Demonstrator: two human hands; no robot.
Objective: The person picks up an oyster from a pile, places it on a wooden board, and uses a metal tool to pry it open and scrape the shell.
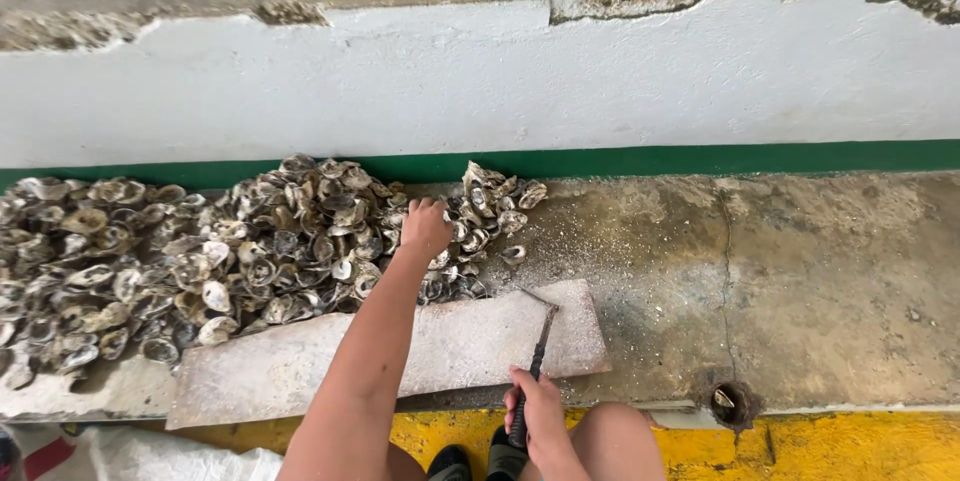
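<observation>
Two bare hands work over a concrete ledge [800, 271] below a white wall [500, 81]. The left hand [425, 229] reaches forward into a big pile of oyster shells [250, 241], its fingers curled down onto the shells at the pile's right end; whether they grip one shell I cannot tell. More shells lie just beyond and to the right of those fingers. The right hand [540, 421] is closed around the dark handle of a small hammer [538, 351], whose metal head rests on a flat stone slab [400, 351] ahead of the fingers. Shell grit is scattered right of the slab. A yellow strip [850, 446] runs along the near edge.
</observation>
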